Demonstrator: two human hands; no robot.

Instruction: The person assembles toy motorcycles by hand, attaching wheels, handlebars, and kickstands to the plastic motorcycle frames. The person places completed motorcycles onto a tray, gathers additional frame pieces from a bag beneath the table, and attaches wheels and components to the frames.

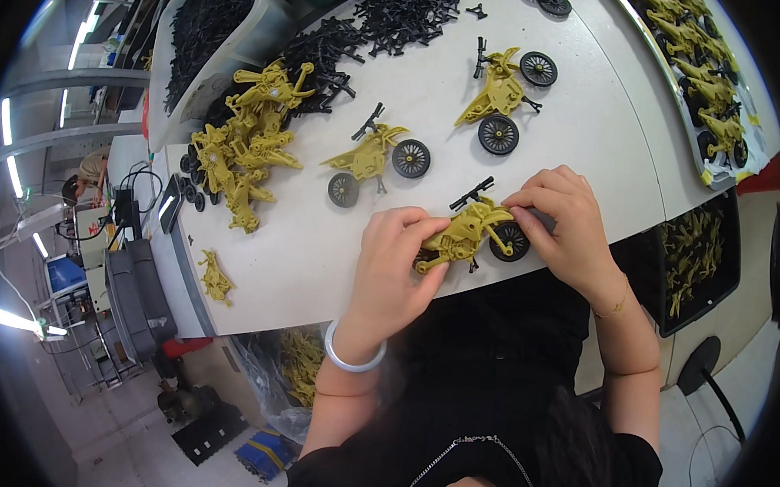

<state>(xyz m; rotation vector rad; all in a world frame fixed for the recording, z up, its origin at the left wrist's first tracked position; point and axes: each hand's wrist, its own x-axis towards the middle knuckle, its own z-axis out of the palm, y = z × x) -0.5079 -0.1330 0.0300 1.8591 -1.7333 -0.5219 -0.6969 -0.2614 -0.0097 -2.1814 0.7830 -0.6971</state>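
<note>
Close to the table's front edge, a yellow toy motorcycle (pixel 463 233) with black wheels and handlebar is between my two hands. My left hand (pixel 392 265) grips its rear part, thumb and fingers closed around the body. At the front, my right hand (pixel 563 223) pinches near the fork and front wheel (pixel 509 241); its fingertips partly hide what they touch. Just beyond, a second toy motorcycle (pixel 366 155) with two wheels lies on the table. Farther right lies a third toy motorcycle (pixel 501 93), also with wheels and handlebar.
Left of centre is a pile of yellow motorcycle bodies (pixel 251 146), with black handlebar parts (pixel 409 16) heaped behind. A clear bin (pixel 282 21) stands at the far left. One yellow piece (pixel 215 278) lies near the left edge. At right are a tray of motorcycles (pixel 716 162) and a black crate (pixel 729 293).
</note>
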